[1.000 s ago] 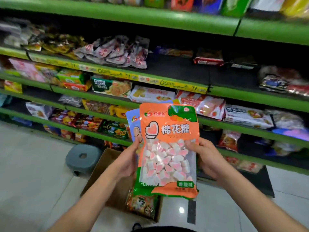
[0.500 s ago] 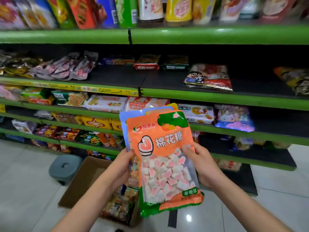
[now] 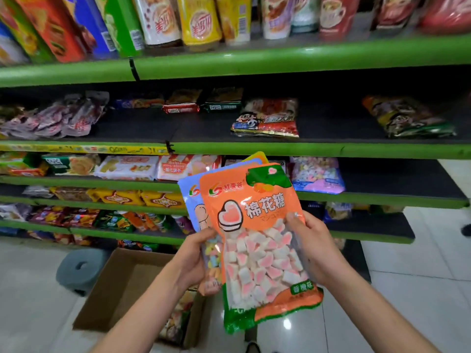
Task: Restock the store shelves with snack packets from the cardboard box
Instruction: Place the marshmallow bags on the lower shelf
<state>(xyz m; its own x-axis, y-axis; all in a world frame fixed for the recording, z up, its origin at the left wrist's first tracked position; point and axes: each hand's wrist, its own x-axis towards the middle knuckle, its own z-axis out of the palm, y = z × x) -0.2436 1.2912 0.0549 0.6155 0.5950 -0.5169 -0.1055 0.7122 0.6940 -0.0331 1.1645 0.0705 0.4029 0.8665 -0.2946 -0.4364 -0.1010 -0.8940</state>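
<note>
An orange marshmallow packet is held upright in front of the shelves, above the cardboard box on the floor. It is gripped at its right edge by the right hand, thumb curled over the front; a blue packet fanned behind it is pinched by the left hand. A yellow-edged third packet peeks out behind them. The stack would best be separated and each flavour laid flat, label outward, beside the pastel marshmallow bag. "棉花糖" is printed on the orange front; "Wafer" is legible on a red pack.
</note>
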